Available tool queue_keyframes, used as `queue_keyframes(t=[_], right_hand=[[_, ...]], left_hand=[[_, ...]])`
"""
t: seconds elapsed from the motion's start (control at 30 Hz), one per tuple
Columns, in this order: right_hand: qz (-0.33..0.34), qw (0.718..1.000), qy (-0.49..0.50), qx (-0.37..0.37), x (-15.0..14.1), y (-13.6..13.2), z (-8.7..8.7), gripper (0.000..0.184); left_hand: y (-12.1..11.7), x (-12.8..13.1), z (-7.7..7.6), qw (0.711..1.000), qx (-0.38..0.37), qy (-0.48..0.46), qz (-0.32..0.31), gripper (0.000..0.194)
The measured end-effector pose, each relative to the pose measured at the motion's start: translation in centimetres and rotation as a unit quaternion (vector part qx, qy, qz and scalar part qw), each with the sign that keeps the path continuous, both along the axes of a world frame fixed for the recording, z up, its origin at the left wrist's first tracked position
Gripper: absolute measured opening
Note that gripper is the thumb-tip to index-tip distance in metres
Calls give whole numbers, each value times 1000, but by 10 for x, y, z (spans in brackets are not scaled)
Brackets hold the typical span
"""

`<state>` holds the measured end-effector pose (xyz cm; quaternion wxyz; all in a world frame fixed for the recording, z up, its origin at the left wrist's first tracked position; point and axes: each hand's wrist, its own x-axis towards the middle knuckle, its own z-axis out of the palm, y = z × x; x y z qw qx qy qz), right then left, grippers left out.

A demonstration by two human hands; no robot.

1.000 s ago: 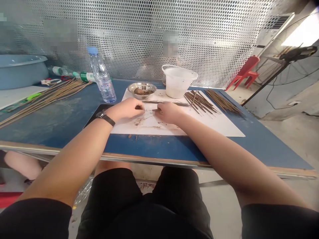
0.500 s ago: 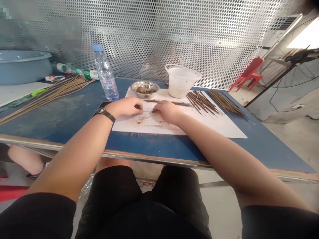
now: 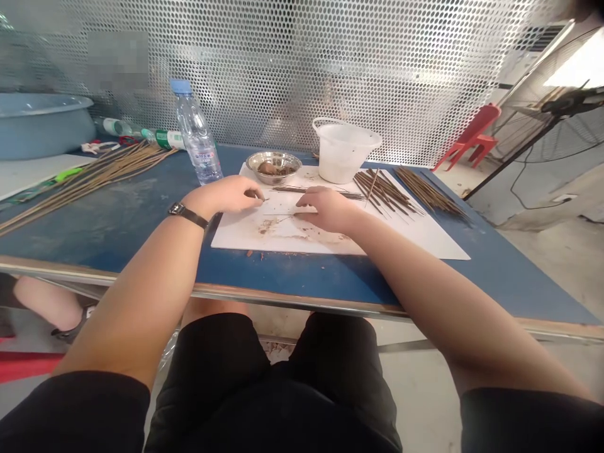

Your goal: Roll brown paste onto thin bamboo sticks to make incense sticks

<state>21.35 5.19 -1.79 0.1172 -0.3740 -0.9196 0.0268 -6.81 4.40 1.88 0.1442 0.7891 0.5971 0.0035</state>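
My left hand (image 3: 230, 194), a black watch on its wrist, rests on the left edge of a white board (image 3: 415, 236) with its fingers curled in a pinch; what they hold is too small to name. My right hand (image 3: 329, 207) lies on the board with fingers pressed down on a thin stick (image 3: 278, 214) that runs between the two hands. Brown crumbs (image 3: 267, 226) are smeared on the board under the hands. A small metal bowl (image 3: 274, 166) with brown paste stands just behind them.
A white plastic bucket (image 3: 346, 151) and piles of dark coated sticks (image 3: 384, 192) lie at the board's back right. A water bottle (image 3: 195, 135), bare sticks (image 3: 80, 182) and a blue basin (image 3: 42, 126) are at the left. Perforated metal screen behind; another person's leg (image 3: 47, 299) under the table.
My left hand has slid a little to the left, away from my right hand, leaving more of the thin stick showing between them. The camera has shifted slightly.
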Motion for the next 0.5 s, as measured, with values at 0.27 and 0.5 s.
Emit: queue_keyframes(t=[0.27, 0.5], right_hand=[[-77, 994, -54, -57, -20, -18, -25, 113], [-50, 993, -77, -71, -6, -71, -30, 124]], left_hand=[[3, 7, -13, 997, 61, -32, -15, 35], [0, 12, -10, 999, 40, -25, -23, 34]])
